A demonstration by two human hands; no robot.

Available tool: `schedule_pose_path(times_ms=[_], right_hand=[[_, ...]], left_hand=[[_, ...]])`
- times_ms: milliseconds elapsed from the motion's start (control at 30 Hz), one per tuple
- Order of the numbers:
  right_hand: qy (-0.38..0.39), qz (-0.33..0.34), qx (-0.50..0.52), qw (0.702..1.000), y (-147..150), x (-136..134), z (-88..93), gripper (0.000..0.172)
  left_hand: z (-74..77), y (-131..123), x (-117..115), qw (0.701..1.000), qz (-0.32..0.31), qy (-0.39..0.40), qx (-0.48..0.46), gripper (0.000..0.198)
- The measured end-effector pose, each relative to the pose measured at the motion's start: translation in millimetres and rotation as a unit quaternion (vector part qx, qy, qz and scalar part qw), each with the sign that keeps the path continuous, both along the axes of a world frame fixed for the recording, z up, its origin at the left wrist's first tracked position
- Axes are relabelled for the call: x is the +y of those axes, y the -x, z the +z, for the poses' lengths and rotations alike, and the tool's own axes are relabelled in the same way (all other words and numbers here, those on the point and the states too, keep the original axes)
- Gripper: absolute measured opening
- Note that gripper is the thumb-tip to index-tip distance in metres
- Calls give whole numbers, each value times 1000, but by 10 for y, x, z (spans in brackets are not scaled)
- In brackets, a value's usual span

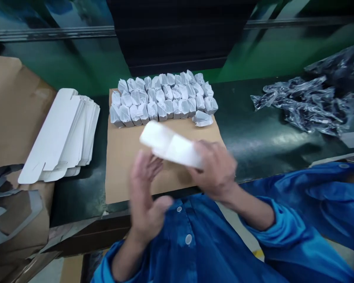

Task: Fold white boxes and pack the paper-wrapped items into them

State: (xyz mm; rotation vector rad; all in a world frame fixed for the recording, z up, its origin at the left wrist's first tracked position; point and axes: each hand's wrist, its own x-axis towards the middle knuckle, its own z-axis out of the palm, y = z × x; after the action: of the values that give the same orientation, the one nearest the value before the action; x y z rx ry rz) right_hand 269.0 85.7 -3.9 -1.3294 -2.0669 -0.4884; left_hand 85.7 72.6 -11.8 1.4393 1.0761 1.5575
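Observation:
My right hand is wrapped round one end of a white carton, blurred by motion, which is held above a brown cardboard sheet. My left hand is just left of and below the carton, fingers apart and holding nothing. Several small items wrapped in thin white paper stand in rows along the far part of the sheet. One more wrapped item lies in front of the rows at the right.
Flat white cartons lie stacked on the dark green table at the left, beside large brown cardboard. Crumpled clear plastic bags lie at the right. A person's blue sleeve shows at the right edge.

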Motion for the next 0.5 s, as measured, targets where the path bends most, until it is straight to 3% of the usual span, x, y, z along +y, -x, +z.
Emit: schedule_pose_path(times_ms=[100, 133, 200, 300, 400, 500], right_hand=[[161, 133, 49, 977, 160, -137, -34, 58], [233, 177, 90, 952, 172, -150, -7, 62], [335, 218, 201, 894, 146, -104, 81, 63], [349, 247, 324, 844, 75, 74, 203, 38], [352, 302, 343, 817, 19, 248, 247, 20], [364, 227, 471, 771, -10, 385, 244, 23]], left_hand=[[-89, -195, 40, 993, 83, 65, 62, 79], [-95, -199, 80, 987, 103, 81, 92, 73], [-78, -145, 151, 981, 80, 87, 151, 61], [-42, -26, 174, 981, 21, 38, 190, 49], [-52, 54, 127, 982, -12, 33, 184, 38], [-65, 95, 98, 976, -59, 114, 175, 34]])
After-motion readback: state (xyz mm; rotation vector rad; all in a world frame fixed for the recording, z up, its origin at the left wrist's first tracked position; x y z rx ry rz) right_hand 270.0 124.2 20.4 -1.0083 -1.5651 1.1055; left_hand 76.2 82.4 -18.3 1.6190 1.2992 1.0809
